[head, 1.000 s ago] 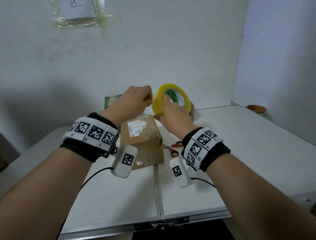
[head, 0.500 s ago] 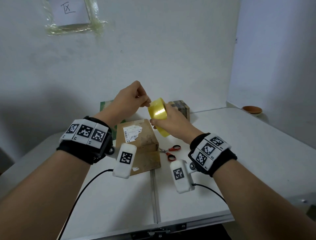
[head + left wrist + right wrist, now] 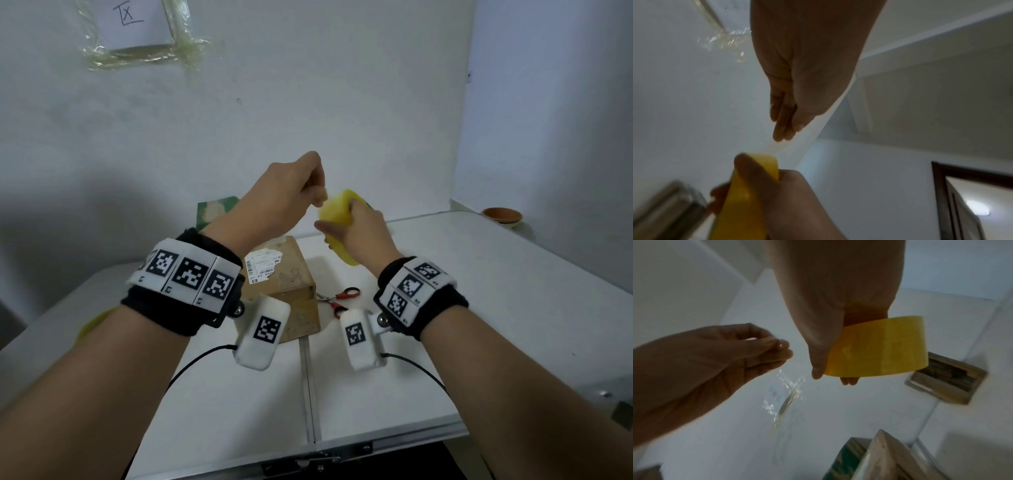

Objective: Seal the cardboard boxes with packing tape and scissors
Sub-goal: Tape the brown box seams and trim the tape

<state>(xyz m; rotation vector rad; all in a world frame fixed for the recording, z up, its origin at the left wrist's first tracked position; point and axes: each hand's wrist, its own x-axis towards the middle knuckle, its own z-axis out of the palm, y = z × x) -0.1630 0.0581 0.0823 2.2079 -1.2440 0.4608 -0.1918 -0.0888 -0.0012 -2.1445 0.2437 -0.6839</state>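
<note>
My right hand [image 3: 346,224] grips a yellow roll of packing tape [image 3: 337,214] in the air above the table, thumb on the outer face and fingers through the core. My left hand [image 3: 318,195] is just left of the roll and pinches the tape's free end [image 3: 777,147] between thumb and fingertips [image 3: 780,345]. A short clear strip runs from that pinch to the roll [image 3: 879,347]. A closed cardboard box [image 3: 286,274] with a white label stands below the hands. Red-handled scissors [image 3: 339,298] lie on the table at the box's right side.
A second small cardboard box [image 3: 945,379] sits further back near the wall, hidden behind my hands in the head view. A green box [image 3: 214,210] stands behind the brown one. A brown bowl [image 3: 501,216] is at the far right. The white table [image 3: 479,308] has a seam down its middle.
The roll has turned from facing me to edge-on in my right hand. My left hand stayed pinching at its rim and now sits slightly apart from it, with a short strip drawn out.
</note>
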